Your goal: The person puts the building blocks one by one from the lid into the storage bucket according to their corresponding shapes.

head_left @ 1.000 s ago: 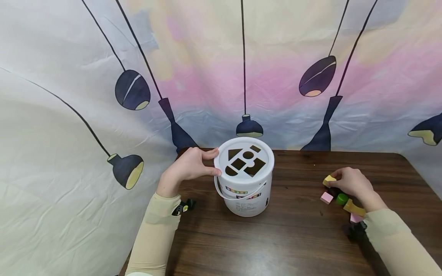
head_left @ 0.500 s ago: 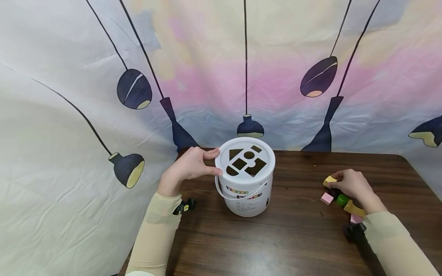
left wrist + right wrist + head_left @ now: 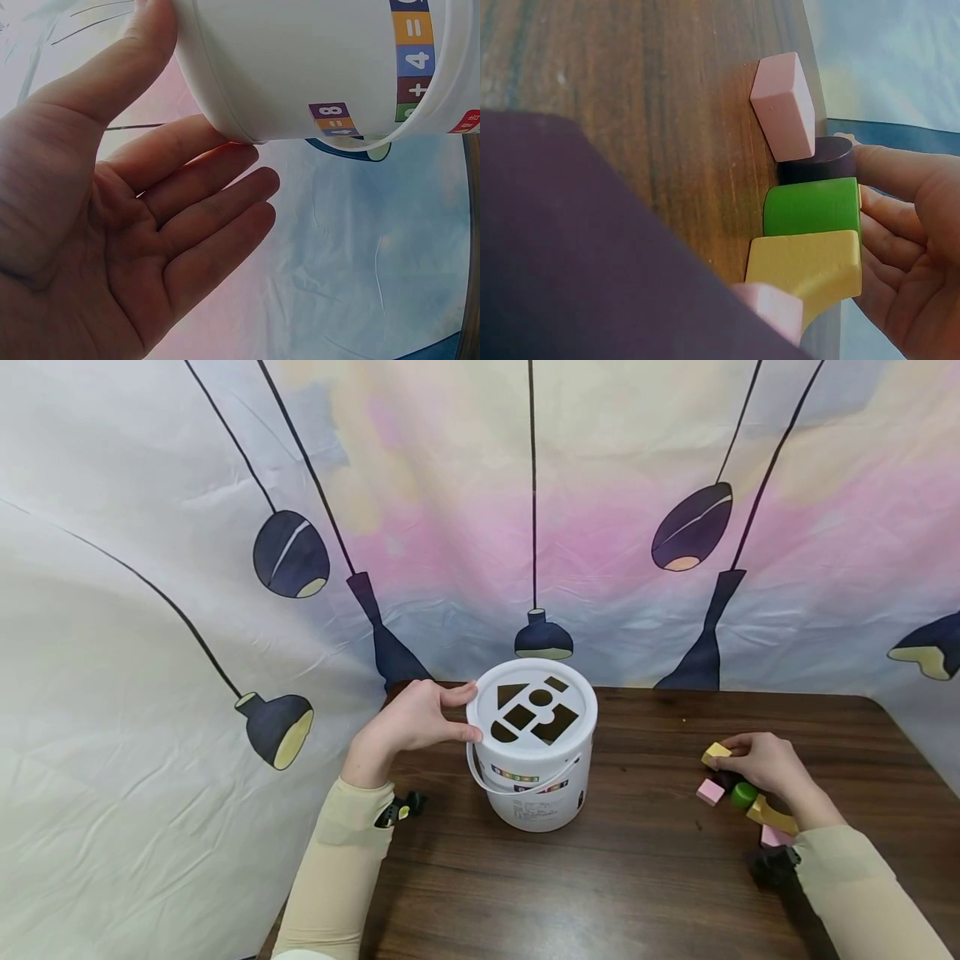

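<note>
A white bucket (image 3: 536,810) stands upright on the table, covered by a white lid (image 3: 579,700) with several shaped holes. My left hand (image 3: 408,718) touches the lid's rim from the left; in the left wrist view its thumb and index finger press the rim while the other fingers extend loosely. Over at the right, my right hand (image 3: 768,768) pinches a yellow block (image 3: 716,752) between thumb and fingers. Close by lie a pink block (image 3: 709,791), a dark purple round-sided block (image 3: 817,161), a green rounded block (image 3: 814,208), a yellow arch block (image 3: 802,259) and another pink block (image 3: 776,836).
The brown wooden table (image 3: 600,893) reaches back to a hanging cloth (image 3: 450,527) printed with lamps. A thin white handle (image 3: 551,783) hangs across the bucket's front. Black wrist cameras sit on both wrists, the right one (image 3: 776,866) near the blocks.
My right hand has lowered very slightly and still pinches the yellow block. My left hand stays on the lid's rim, and the bucket has not moved.
</note>
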